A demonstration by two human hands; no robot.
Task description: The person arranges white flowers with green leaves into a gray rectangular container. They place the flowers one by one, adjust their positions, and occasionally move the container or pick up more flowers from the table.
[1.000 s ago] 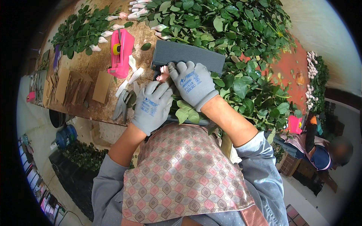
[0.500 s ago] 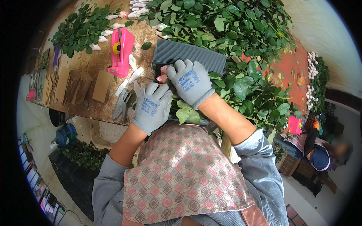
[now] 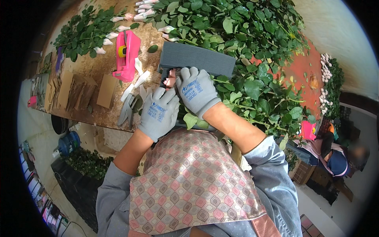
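Note:
Both my hands wear grey gloves with blue print and meet at the near side of a dark grey ribbed board (image 3: 197, 57). Between them, pink roses (image 3: 170, 78) lie with their heads toward the left. My left hand (image 3: 159, 112) is closed, its fingertips against the roses from the near side. Bent over the roses' right side is my right hand (image 3: 197, 91), also closed; its palm hides the stems. Leafy rose stems (image 3: 252, 93) spread out beside the right wrist. Left of my left hand lies a pair of pruning shears (image 3: 126, 111).
A pink tape dispenser (image 3: 127, 55) with yellow tape stands left of the board, near white-wrapped buds (image 3: 142, 79). Cardboard pieces (image 3: 75, 91) line the table's near left edge. A large leafy heap (image 3: 237, 23) covers the back. Another person (image 3: 331, 158) is at far right.
My right hand has shifted slightly toward me, and more of the pink roses shows. The left hand stays almost where it was. The person at far right has moved a little.

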